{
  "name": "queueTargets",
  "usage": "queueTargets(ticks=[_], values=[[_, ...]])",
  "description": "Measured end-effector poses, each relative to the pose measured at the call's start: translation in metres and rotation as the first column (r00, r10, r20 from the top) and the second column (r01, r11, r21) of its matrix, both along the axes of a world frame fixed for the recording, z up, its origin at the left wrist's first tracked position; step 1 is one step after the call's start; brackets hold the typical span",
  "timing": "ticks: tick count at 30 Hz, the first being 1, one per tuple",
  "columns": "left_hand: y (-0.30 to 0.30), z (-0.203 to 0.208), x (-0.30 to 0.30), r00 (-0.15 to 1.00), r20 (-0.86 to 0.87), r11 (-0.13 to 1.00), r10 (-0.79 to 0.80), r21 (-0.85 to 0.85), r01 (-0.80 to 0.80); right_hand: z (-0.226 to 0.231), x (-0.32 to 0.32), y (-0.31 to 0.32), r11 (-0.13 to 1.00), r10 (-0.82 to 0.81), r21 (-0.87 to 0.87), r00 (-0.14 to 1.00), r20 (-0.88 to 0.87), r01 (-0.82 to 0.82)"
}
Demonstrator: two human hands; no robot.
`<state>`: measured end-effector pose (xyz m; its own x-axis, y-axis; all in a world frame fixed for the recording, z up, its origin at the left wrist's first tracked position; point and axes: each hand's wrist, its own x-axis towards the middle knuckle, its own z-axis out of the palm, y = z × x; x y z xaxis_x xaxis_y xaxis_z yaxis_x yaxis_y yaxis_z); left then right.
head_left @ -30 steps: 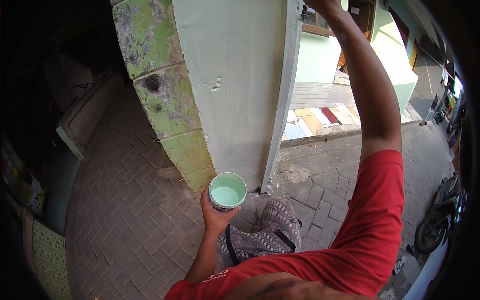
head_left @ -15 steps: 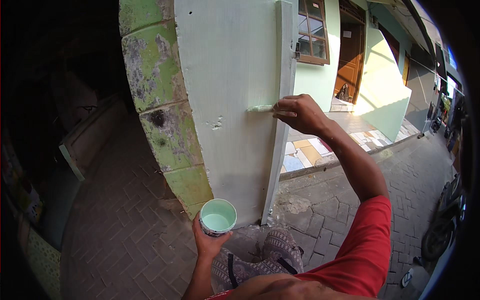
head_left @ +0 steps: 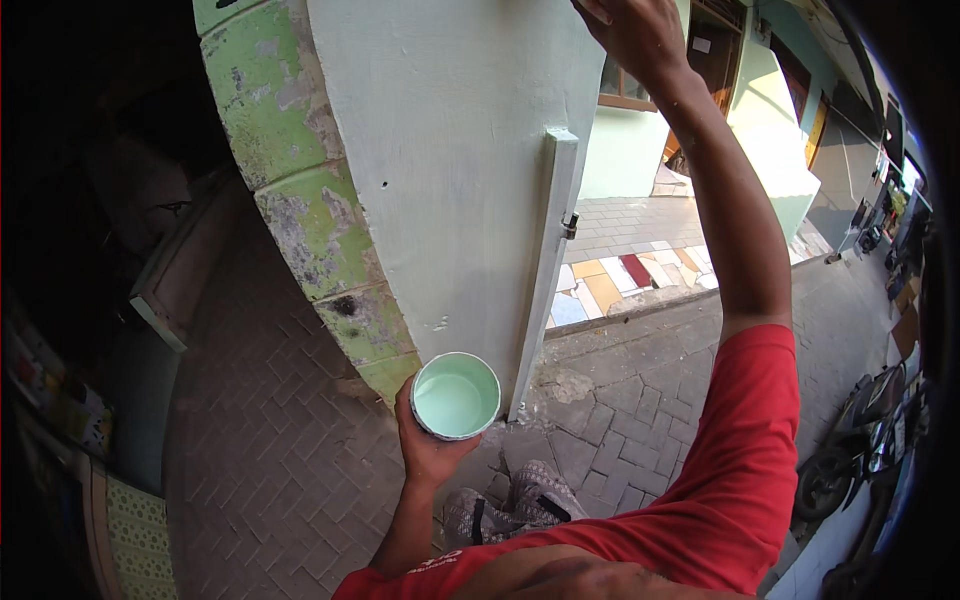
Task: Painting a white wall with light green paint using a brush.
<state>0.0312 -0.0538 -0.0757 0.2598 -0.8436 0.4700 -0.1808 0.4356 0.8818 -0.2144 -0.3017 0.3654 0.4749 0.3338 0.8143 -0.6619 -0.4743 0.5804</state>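
Note:
My left hand (head_left: 432,448) is wrapped around a small round tub of paint (head_left: 456,392), held upright below the panel. Pale mint-green paint lies inside it. Raised high, my right hand (head_left: 640,35) is cut by the upper edge, its visible fingers curled. The paintbrush that it held half a second ago is almost wholly out of view. In front of me stands a pale grey-green wall panel (head_left: 440,190) with a small dark hole and a chipped patch low down. A narrow upright strip (head_left: 548,240) with a metal latch (head_left: 571,226) runs along its right edge.
Peeling green blockwork (head_left: 290,170) borders the panel on the left. Paving (head_left: 270,440) covers the ground, with a tiled ledge (head_left: 600,285) at the right. A motorbike (head_left: 840,460) is parked at the far right. A low wall (head_left: 180,270) stands in the dark area at left.
My right hand has risen from the panel's middle to the upper edge of view. The view has shifted upward, showing more of the panel's top. My left hand still holds the paint tub.

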Motion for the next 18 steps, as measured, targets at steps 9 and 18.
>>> queueTargets(ticks=[9,18], values=[[0.078,0.140,0.014,0.998,-0.042,0.994,0.049,0.101,-0.045,-0.230,-0.018,0.033,0.678,0.040,0.690,0.925,-0.379,0.253],[0.126,0.203,0.019,0.984,-0.020,0.977,0.178,0.123,-0.174,0.067,-0.004,0.013,0.891,-0.087,0.427,0.980,-0.177,0.156]])
